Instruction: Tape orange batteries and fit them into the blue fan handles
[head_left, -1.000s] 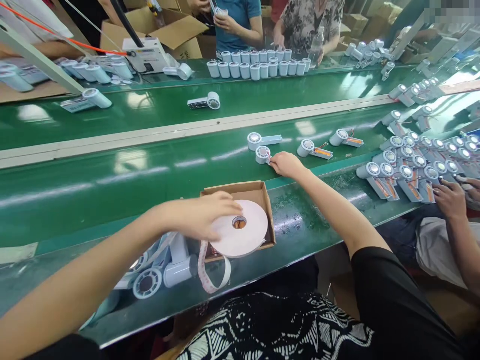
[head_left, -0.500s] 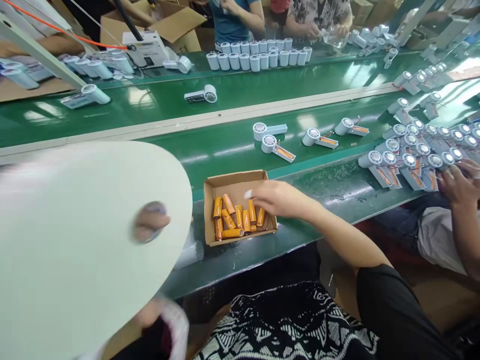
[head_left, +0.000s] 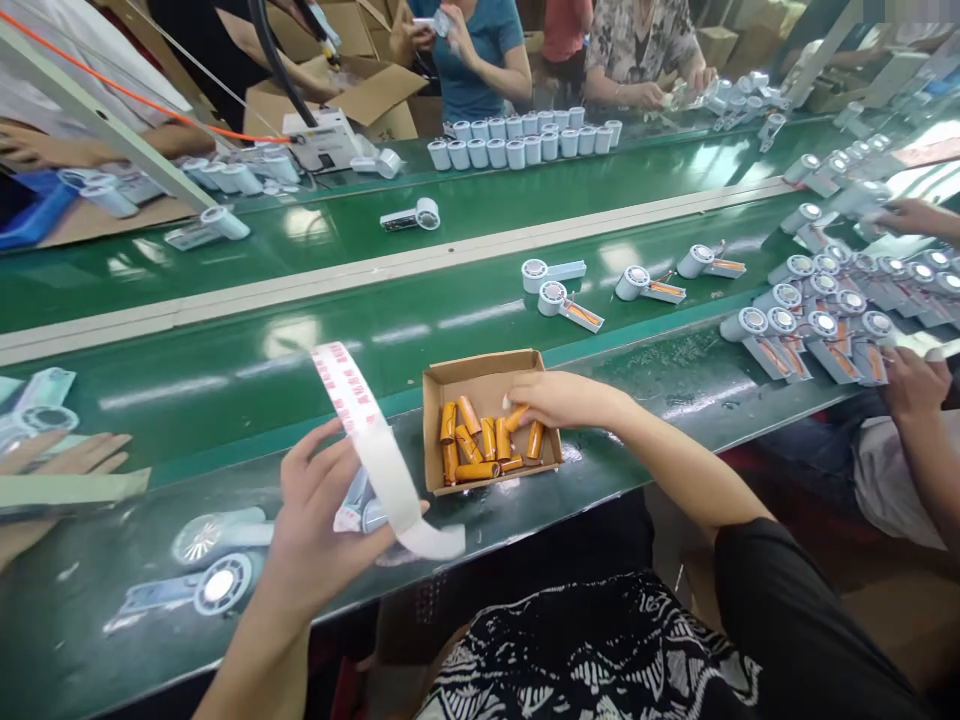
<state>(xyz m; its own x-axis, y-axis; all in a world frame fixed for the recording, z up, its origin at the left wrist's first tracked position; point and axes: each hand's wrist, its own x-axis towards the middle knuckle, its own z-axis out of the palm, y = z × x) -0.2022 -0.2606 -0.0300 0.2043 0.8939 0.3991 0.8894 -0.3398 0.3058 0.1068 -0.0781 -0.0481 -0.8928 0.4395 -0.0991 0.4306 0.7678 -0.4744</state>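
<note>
My left hand [head_left: 315, 525] is over the near edge of the green belt, thumb and fingers pinched on a long white tape strip [head_left: 371, 440] with red print that rises up and to the left. My right hand [head_left: 551, 398] reaches into a small cardboard box [head_left: 480, 368] of orange cylindrical cells [head_left: 480, 445], fingers closed on one cell, with a small white piece at the fingertips. White handheld fan parts [head_left: 217, 585] lie on the belt below my left hand.
Several white fan units [head_left: 817, 325] are clustered at the right, where another person's hand [head_left: 911, 385] works. Two fan units [head_left: 559, 285] lie beyond the box. Another hand [head_left: 56, 460] is at the far left. People stand across the far belt behind rows of white cylinders [head_left: 525, 140].
The big white tape roll has left the view; my left hand now holds only a strip of it. My right hand stays in the box of cells. The view shifted slightly.
</note>
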